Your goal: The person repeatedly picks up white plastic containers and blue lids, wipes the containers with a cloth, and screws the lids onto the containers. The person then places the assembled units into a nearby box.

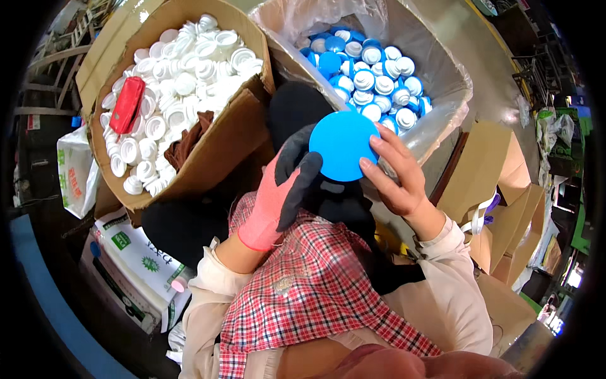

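I hold a round blue plastic cap (343, 146) — bare right hand (396, 179) fingers grip its edge, gloved left hand (285, 189) fingers pinch the other side.

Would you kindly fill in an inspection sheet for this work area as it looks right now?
Surface: no table; work is done over the lap, covered by a red checked apron.
Job's things: round blue cap held between both hands.
Clutter: cardboard box of white caps with a red pouch on top; plastic-lined box of blue and white caps; printed bags at lower left.
Grips: left hand, in a pink and black glove, at the cap's lower left edge; right hand, bare, fingers on its right edge.
Cables: nothing seen.
Surroundings: more cardboard boxes at right.
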Available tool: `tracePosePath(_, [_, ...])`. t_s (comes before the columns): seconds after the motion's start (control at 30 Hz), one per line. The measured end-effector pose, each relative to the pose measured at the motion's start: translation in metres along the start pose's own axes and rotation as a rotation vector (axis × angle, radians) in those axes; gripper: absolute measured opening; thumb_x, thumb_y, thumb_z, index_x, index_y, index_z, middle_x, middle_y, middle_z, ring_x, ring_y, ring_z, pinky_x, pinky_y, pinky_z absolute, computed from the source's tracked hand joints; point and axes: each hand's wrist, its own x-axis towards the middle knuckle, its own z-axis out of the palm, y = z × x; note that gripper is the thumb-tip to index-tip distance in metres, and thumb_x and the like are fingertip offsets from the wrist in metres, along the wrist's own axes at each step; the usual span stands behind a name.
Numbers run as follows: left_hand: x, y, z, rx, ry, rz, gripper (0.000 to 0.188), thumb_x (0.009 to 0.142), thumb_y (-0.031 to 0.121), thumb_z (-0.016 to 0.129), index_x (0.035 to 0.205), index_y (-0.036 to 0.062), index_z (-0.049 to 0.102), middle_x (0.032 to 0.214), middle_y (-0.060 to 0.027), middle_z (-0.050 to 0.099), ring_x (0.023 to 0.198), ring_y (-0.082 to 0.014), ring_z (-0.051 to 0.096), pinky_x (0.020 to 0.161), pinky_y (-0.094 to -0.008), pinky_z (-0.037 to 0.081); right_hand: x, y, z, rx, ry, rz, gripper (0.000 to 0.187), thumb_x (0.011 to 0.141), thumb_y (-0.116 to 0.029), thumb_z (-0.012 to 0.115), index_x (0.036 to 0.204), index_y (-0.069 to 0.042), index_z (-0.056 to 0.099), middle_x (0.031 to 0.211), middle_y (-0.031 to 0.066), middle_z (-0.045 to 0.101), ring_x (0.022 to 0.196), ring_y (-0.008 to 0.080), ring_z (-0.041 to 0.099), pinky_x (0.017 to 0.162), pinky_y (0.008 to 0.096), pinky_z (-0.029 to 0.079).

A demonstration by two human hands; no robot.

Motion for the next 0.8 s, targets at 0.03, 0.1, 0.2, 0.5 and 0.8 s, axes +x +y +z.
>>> tracePosePath(0.03, [-0.005, -0.001, 0.000, -0.047, -0.004, 0.031, 0.052, 0.098, 0.027, 0.061, 0.139, -0.0008, 0.047, 0.131, -0.0115, 0.058, 0.120, -0.0183, 0.053, 0.103, -0.0320, 0.042, -0.004, -0.003, 0.002, 0.066, 0.017, 0.050, 0.033, 0.082, 0.005, 0.068, 0.114, -0.003, 0.067, 0.128, 0.0229, 0.059, 0.116, 0.0448, 0.061, 0.092, 0.0476, 0.055])
tracePosePath(0.1, [-0.011, -0.003, 0.001, -0.038, 0.009, 0.036, 0.052, 0.098, 0.028, 0.061, 0.139, -0.0007, 0.047, 0.130, -0.0117, 0.058, 0.119, -0.0179, 0.054, 0.102, -0.0321, 0.043, -0.011, -0.006, 0.005, 0.114, 0.040, 0.092, 0.034, 0.081, 0.005, 0.068, 0.114, -0.003, 0.067, 0.128, 0.0233, 0.058, 0.117, 0.0448, 0.060, 0.093, 0.0477, 0.054])
tracePosePath(0.2, [-0.016, -0.005, 0.004, -0.126, 0.012, -0.010, 0.052, 0.098, 0.029, 0.060, 0.140, -0.0006, 0.047, 0.129, -0.0116, 0.058, 0.115, -0.0174, 0.056, 0.099, -0.0316, 0.046, -0.017, -0.009, 0.007, 0.164, 0.088, 0.117, 0.037, 0.077, 0.005, 0.072, 0.113, -0.001, 0.066, 0.129, 0.0243, 0.058, 0.118, 0.0449, 0.060, 0.096, 0.0485, 0.053])
tracePosePath(0.5, [-0.018, -0.013, 0.006, -0.291, -0.012, -0.122, 0.057, 0.099, 0.035, 0.059, 0.140, -0.0014, 0.043, 0.124, -0.0143, 0.060, 0.109, -0.0212, 0.062, 0.084, -0.0323, 0.056, -0.025, -0.014, 0.004, 0.235, 0.084, 0.209, 0.047, 0.074, 0.004, 0.077, 0.117, 0.001, 0.060, 0.132, 0.0248, 0.055, 0.119, 0.0438, 0.059, 0.097, 0.0482, 0.052])
tracePosePath(0.8, [-0.013, -0.016, 0.001, -0.335, -0.065, -0.194, 0.061, 0.097, 0.040, 0.062, 0.144, 0.0062, 0.043, 0.133, -0.0090, 0.056, 0.119, -0.0219, 0.056, 0.099, -0.0371, 0.047, -0.026, -0.009, 0.010, 0.240, 0.101, 0.208, 0.044, 0.074, 0.003, 0.076, 0.115, 0.001, 0.059, 0.131, 0.0247, 0.055, 0.119, 0.0419, 0.060, 0.098, 0.0474, 0.052])
